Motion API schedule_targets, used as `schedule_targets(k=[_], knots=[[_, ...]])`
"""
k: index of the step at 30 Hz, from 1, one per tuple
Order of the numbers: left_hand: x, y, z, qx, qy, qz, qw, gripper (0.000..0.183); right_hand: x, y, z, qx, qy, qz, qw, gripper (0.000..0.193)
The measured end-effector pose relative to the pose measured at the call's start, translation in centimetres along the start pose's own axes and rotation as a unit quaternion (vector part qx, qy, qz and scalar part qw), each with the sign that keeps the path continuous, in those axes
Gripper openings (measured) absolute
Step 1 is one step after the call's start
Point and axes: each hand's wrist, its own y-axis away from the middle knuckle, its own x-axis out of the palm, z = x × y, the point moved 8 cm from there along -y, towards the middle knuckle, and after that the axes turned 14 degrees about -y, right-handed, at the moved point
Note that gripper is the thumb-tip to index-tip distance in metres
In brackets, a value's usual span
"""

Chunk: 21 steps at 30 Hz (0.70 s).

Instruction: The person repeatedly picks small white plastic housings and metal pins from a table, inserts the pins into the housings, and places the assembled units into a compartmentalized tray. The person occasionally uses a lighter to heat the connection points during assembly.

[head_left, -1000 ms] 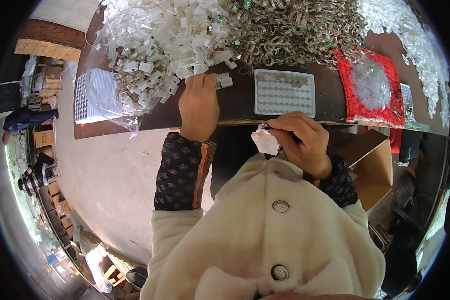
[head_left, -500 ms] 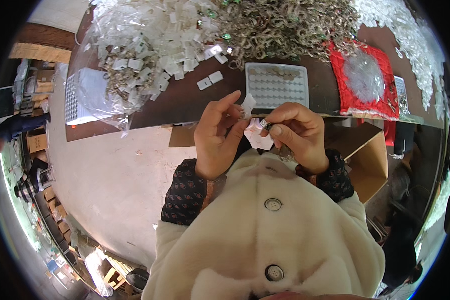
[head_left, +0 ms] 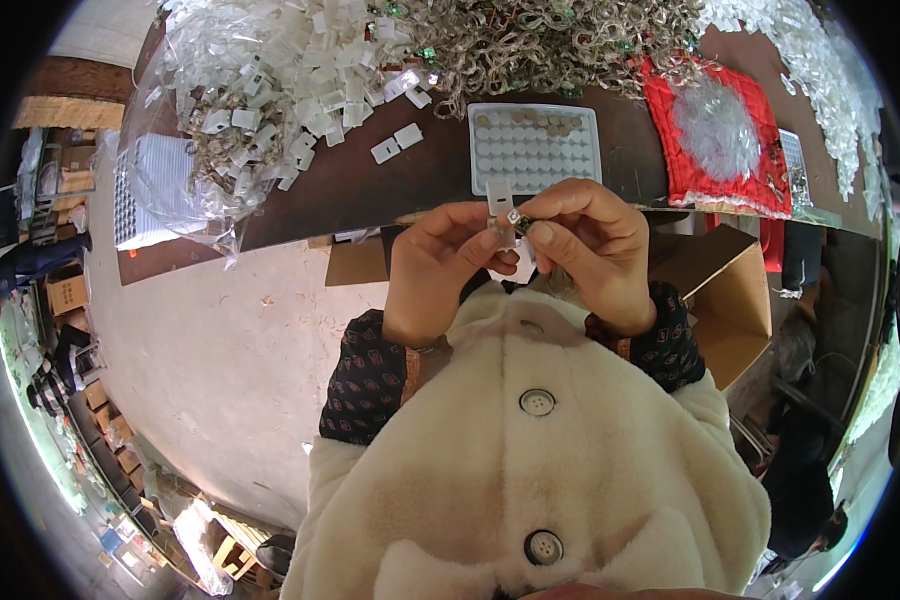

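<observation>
Overhead, from the head camera, your left hand (head_left: 438, 268) pinches a small clear plastic clip (head_left: 499, 207) at chest height, just before the dark table (head_left: 370, 185). Your right hand (head_left: 592, 245) grips a tiny metal piece (head_left: 519, 220) against it. Beyond, a white dimpled tray (head_left: 532, 148) holds a few round metal pieces along its far rows. Glossy clip heaps (head_left: 260, 90) lie left.

Compartment tray (head_left: 533, 150) on table (head_left: 370, 185), behind hands (head_left: 515, 255).
</observation>
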Motion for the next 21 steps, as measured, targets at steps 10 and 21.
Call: schedule_targets(k=[10,21], knots=[[-0.3,0.5,-1.6,0.197,0.118,-0.047,0.972,0.023,2.2,0.2,2.0,-0.163,0.313,-0.005,0.936,0.014],[-0.2,1.4,-3.0,0.318,0.023,-0.073,0.945,0.029,2.0,-0.2,1.5,-0.130,0.277,0.022,0.952,0.017]])
